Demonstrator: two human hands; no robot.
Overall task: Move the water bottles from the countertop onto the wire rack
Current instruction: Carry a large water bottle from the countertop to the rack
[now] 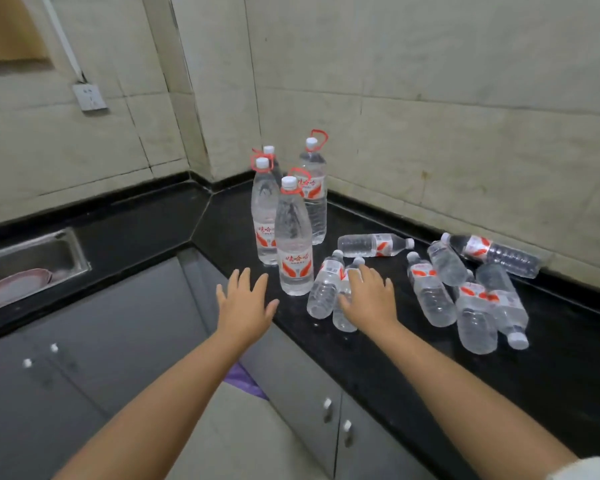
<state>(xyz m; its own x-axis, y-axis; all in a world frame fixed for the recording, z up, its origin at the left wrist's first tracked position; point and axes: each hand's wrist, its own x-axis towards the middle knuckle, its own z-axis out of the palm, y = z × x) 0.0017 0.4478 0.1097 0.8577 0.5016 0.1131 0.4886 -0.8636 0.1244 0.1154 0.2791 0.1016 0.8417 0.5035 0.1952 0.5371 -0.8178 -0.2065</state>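
Two small bottles (pixel 326 289) under right hand (pixel 369 297)

Four tall clear plastic water bottles with red ring handles (pixel 293 237) are standing mid-frame on the black stone countertop (pixel 551 358). Small clear red-labelled bottles (pixel 433 292) are lying scattered at centre right.

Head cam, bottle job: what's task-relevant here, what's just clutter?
Job:
tall bottles, four upright in the corner
small bottles, lying on the countertop
right hand, resting on a small bottle
left hand, open, holding nothing
Wire rack: not in view.

Clutter:
sink
plate
wall socket
cabinet doors
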